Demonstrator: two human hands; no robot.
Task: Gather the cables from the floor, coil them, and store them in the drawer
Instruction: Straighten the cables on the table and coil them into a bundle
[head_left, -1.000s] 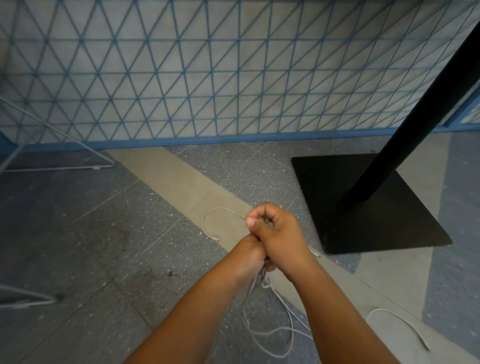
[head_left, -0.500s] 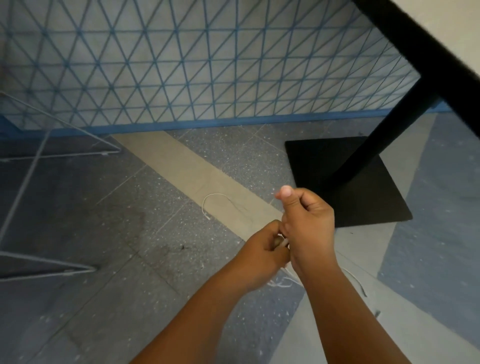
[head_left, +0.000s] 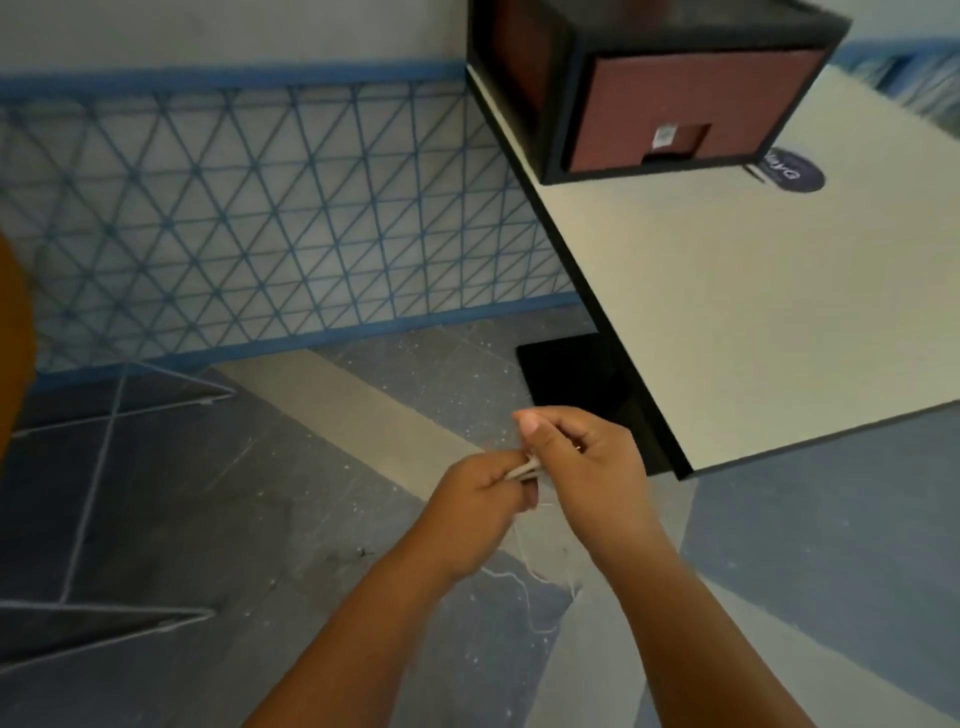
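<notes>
Both hands meet in front of me above the floor. My left hand (head_left: 480, 499) and my right hand (head_left: 582, 462) are closed on a thin white cable (head_left: 524, 472), whose folded strands show between the fingers. A loose length of the same cable hangs below the hands and trails blurred over the floor. A black box with a red-brown drawer (head_left: 691, 111) stands on the cream table (head_left: 779, 312) at the upper right; the drawer front is closed.
The table's black base plate (head_left: 566, 374) sits on the floor just beyond my hands. White wire frames (head_left: 104, 457) stand on the grey floor at the left. A blue-lined patterned wall (head_left: 260, 218) runs along the back.
The view has risen, so the tabletop and drawer box now show. The hands stay together on the cable, more of it gathered; the cable loop on the floor beyond them is gone from sight.
</notes>
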